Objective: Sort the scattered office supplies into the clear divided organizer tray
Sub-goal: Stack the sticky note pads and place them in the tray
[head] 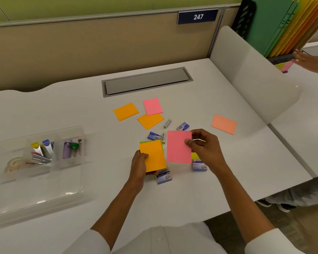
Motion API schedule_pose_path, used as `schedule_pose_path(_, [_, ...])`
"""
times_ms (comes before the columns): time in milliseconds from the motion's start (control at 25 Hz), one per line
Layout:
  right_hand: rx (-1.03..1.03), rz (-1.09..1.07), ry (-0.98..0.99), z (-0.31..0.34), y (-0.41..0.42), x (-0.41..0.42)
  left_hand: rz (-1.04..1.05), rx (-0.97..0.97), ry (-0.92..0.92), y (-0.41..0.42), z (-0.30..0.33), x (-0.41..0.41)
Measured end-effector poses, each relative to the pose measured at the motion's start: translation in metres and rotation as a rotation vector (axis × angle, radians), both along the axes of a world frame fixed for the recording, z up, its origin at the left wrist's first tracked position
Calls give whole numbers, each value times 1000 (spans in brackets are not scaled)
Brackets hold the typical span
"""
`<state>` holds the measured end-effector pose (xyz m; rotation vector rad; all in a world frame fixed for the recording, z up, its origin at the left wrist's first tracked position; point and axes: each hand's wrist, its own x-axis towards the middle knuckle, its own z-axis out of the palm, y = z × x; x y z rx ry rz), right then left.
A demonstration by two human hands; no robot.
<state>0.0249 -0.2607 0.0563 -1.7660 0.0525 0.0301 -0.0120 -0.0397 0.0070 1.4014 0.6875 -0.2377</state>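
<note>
Head view, centre of frame: left hand (140, 162) clamps a small stack topped by an orange note (153, 155). Right hand (204, 147) pinches a pink note (178, 146) just beside it. Clear organizer tray (44, 189) lower left, pens in upper compartments. Loose notes and staple boxes (163, 177) on the white desk (191, 195).

Lying loose on the worktop (191, 189): two orange notes (126, 111), one pink note (152, 106), one peach note (224, 124). Held up: one pink card (177, 149) and one orange-topped stack (153, 155). Four staple boxes (154, 136). Two batteries (167, 123). One clear organizer tray (66, 195). Inside it: two highlighters (47, 146), one stapler (40, 159), one tape roll (15, 164).
</note>
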Motion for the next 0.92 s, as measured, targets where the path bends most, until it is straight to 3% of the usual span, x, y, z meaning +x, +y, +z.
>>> schedule_pose_path(120, [154, 3, 76, -3, 29, -3, -38, -160, 2, -4, 8, 1])
schedule_pose_path(320, [-144, 28, -25, -19, 57, -9, -147, -110, -58, -9, 11, -1])
schedule_pose_path(520, [-257, -245, -87, -27, 10, 3, -156, -85, -71, -14, 3, 1])
schedule_pose_path(720, [-893, -249, 337, -55, -30, 5, -147, -106, -47, -26, 3, 7])
schedule_pose_path(800, [-976, -205, 353, -59, -24, 8, -130, -117, -35, -28, 6, 8])
schedule_pose_path(920, [-915, -178, 380, -56, -16, 22, -105, -131, -15, -28, 8, 8])
